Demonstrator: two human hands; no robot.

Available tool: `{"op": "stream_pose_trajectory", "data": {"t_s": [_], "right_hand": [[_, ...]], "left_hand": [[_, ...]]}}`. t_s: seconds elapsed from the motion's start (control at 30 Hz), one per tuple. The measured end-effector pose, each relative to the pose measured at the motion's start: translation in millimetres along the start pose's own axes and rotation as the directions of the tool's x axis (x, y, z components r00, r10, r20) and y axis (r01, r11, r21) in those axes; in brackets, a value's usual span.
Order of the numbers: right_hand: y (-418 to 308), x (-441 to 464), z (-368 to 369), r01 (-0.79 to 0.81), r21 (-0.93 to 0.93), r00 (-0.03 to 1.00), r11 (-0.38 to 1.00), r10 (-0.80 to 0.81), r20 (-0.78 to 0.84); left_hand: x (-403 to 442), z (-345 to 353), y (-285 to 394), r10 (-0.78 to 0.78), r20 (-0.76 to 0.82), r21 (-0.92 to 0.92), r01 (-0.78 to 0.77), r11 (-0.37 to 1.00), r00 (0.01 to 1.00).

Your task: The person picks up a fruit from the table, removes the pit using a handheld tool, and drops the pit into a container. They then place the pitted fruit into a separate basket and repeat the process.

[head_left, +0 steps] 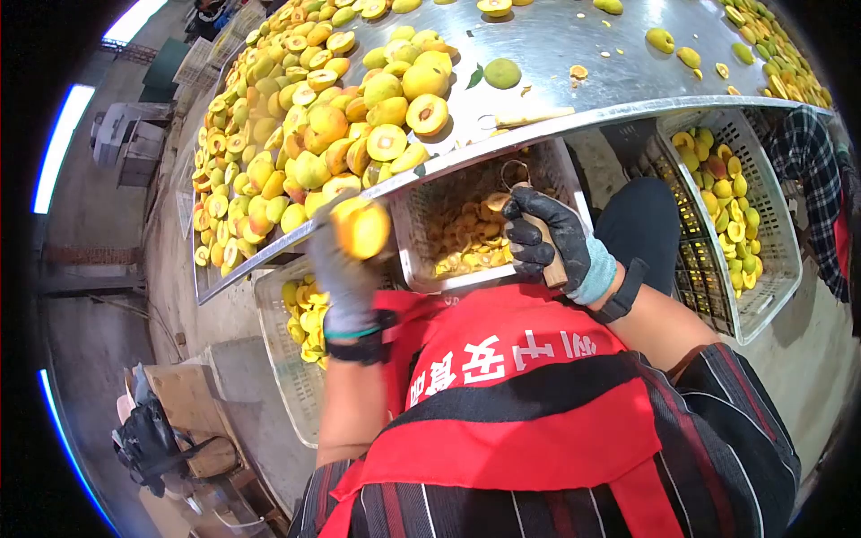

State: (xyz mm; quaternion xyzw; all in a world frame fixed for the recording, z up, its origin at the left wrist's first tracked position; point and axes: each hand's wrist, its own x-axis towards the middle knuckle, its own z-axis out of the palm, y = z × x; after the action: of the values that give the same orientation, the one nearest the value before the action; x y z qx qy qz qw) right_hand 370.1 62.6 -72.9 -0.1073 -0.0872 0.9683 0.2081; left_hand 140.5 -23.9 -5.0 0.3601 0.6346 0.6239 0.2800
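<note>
Left hand (345, 269), blurred, left of frame centre, holds yellow fruit (366, 229). Right hand (567, 249), right of centre, grips wooden-handled tool (554, 269). Fruit heap (309, 134) on metal table (565, 49), upper left.

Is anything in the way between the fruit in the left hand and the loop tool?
Nothing I can see: between the yellow fruit in the left hand and the loop tool in the right hand, there's just open air over the white crate.
</note>
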Motion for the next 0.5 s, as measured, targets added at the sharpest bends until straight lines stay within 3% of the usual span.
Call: {"op": "stream_pose_trajectory", "data": {"t_s": [0.03,0.07,0.1,0.17,0.23,0.3,0.37,0.43,0.5], "right_hand": [[-1.2,-2.2,-0.3,0.006,0.006,1.000,1.000,-0.006,-0.002],[-2.5,-4.0,0.8,0.012,-0.012,0.998,1.000,-0.012,-0.066],[-2.9,-4.5,1.1,0.017,-0.028,0.992,0.999,-0.021,-0.128],[-0.6,-2.5,-0.5,0.025,-0.029,0.993,0.999,-0.029,-0.117],[1.2,2.5,1.3,0.026,-0.039,0.995,0.999,-0.030,-0.093],[6.1,3.5,4.6,0.015,-0.088,0.991,0.996,-0.027,-0.133],[11.7,2.7,8.4,0.035,-0.109,0.988,0.993,-0.051,-0.148],[13.2,1.1,11.9,-0.016,-0.252,0.979,0.968,-0.036,-0.202],[15.4,-0.3,9.2,-0.025,-0.262,0.976,0.965,-0.033,-0.214]], "left_hand": [[11.6,-36.4,-12.1,0.446,0.152,0.544,-0.451,0.708,0.882],[9.2,-62.2,-1.0,0.069,0.008,0.133,-0.069,0.989,0.998],[13.8,-84.0,8.4,0.030,0.015,0.393,-0.033,0.919,0.999],[19.6,-109.2,20.8,0.059,0.057,0.849,-0.080,0.522,0.997],[32.8,-112.9,27.9,0.146,0.085,0.930,-0.131,0.342,0.986],[46.9,-75.6,29.3,0.009,0.037,0.626,-0.030,0.779,0.999],[77.4,-46.9,7.6,0.304,0.296,0.823,-0.403,0.401,0.906],[99.6,-3.5,-0.3,0.242,0.357,0.876,-0.413,0.248,0.902],[113.4,25.1,-10.5,0.058,0.387,0.915,-0.391,0.096,0.920]]}}
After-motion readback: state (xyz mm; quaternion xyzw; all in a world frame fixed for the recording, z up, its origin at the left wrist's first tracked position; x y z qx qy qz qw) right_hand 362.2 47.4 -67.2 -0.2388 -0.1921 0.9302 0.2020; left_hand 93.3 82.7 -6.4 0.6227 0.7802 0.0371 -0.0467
